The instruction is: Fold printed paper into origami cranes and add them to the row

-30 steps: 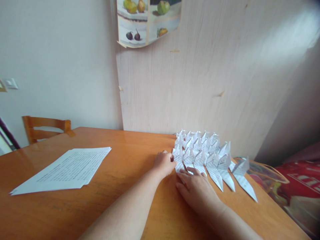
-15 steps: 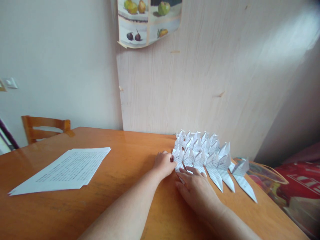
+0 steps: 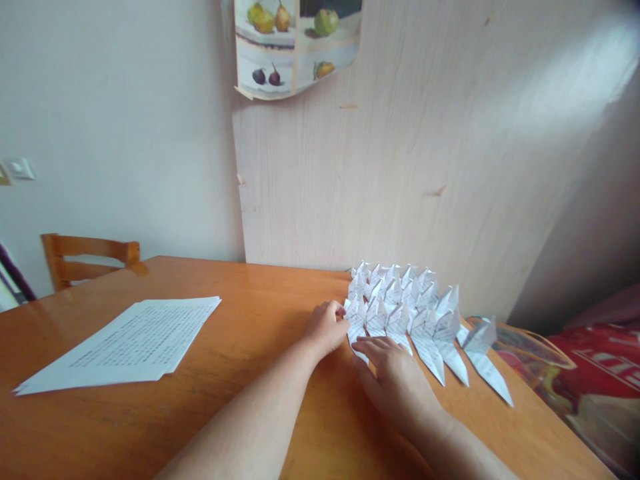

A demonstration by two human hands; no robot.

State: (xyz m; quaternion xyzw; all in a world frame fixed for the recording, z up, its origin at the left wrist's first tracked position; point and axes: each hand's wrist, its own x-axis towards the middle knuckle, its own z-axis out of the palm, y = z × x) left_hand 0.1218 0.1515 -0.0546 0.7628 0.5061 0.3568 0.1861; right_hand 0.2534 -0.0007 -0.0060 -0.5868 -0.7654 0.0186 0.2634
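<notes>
Several folded paper pieces [image 3: 397, 319] stand in rows on the table's right side, made of white sheets with print, with upright pointed peaks and flat tails toward me. My left hand [image 3: 327, 328] is at the left end of the front row. Its fingers are curled in at the edge of the leftmost folded paper piece [image 3: 356, 312]; the exact grip is partly hidden. Over the near tails of the front row lies my right hand [image 3: 393, 373], fingers stretched out and palm down, covering part of the leftmost pieces.
A stack of printed sheets [image 3: 135, 340] lies on the left of the wooden table [image 3: 240, 400]. Behind it is a wooden chair [image 3: 93, 247]. A wall with a fruit poster [image 3: 295, 50] rises at the back. Red bags [image 3: 595, 363] sit beyond the right edge.
My right hand's fingers have drawn closer together over the paper tails. The left hand has barely shifted at the leftmost piece. The view has tipped very slightly.
</notes>
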